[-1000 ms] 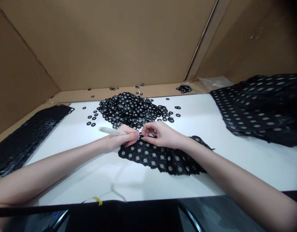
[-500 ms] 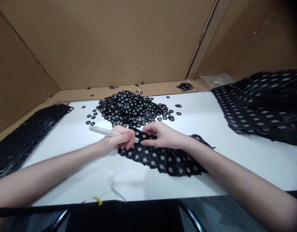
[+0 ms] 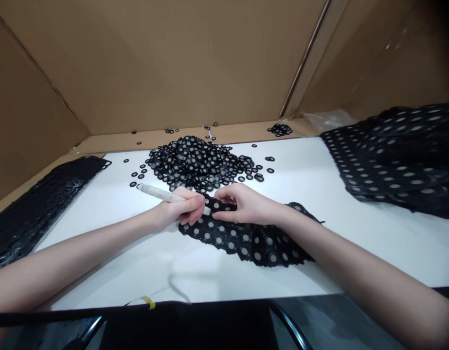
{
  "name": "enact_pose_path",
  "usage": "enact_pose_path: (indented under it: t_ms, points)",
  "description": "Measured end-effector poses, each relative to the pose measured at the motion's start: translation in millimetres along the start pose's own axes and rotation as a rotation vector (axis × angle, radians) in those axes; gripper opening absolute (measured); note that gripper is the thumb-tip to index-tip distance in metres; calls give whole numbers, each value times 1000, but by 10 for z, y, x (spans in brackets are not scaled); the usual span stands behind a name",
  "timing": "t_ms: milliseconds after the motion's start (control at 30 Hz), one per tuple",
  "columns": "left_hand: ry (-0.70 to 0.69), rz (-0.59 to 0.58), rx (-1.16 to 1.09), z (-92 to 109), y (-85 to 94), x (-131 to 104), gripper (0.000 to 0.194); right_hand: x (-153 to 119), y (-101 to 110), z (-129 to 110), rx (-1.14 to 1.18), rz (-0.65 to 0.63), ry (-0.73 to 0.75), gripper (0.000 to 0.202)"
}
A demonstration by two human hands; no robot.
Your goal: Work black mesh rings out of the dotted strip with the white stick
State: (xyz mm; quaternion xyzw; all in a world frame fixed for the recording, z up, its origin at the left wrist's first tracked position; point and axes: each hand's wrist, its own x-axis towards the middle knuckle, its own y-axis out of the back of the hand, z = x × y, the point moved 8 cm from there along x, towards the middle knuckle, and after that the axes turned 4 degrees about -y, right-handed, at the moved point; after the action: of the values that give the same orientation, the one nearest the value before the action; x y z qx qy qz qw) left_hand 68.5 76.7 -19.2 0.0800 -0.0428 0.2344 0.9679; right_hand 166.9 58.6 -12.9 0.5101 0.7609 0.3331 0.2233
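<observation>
My left hand point(image 3: 188, 206) is closed around a white pen-like stick point(image 3: 156, 193), whose tip points right onto a black sheet dotted with pale discs point(image 3: 246, 238). The sheet lies on the white table point(image 3: 136, 272), partly under both hands. Thumb and fingers of my right hand point(image 3: 239, 204) pinch the upper part of the sheet, just right of the stick's tip. Behind the hands is a heap of small black rings with pale centres point(image 3: 195, 160). The fingertips hide the spot between them in part.
A black sheet with rings point(image 3: 45, 194) lies at the left. A larger dotted black sheet point(image 3: 395, 160) covers the right back. Loose rings point(image 3: 279, 130) and a clear plastic bag point(image 3: 330, 119) lie near the cardboard wall point(image 3: 188, 68). Yellow tape point(image 3: 149, 302) is at the front edge.
The rear end of the stick has moved slightly right and up, and my left hand has shifted a little. My right hand keeps its place on the sheet.
</observation>
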Motion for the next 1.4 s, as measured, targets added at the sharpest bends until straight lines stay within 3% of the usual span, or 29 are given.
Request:
enact_pose_path:
  t_ms: [200, 300, 467, 667, 867, 1400]
  points:
    - [46, -86, 24, -55, -23, 0, 56, 1, -5, -46, 5, -16, 18, 35]
    - [34, -110, 56, -71, -36, -14, 58, -10, -10, -32, -33, -28, -11, 29]
    - [-6, -18, -53, -79, 19, -2, 58, -48, -12, -24, -63, -54, -39, 14]
    - [-86, 26, -105, 6, 33, -9, 58, -45, 12, -36, -70, -23, -63, 44]
    - [-82, 56, 18, 54, -39, -148, 57, -48, -48, 4, -43, -92, -135, 42]
    - [-96, 13, 32, 56, -89, -177, 56, -68, -61, -60, 15, -124, -107, 33]
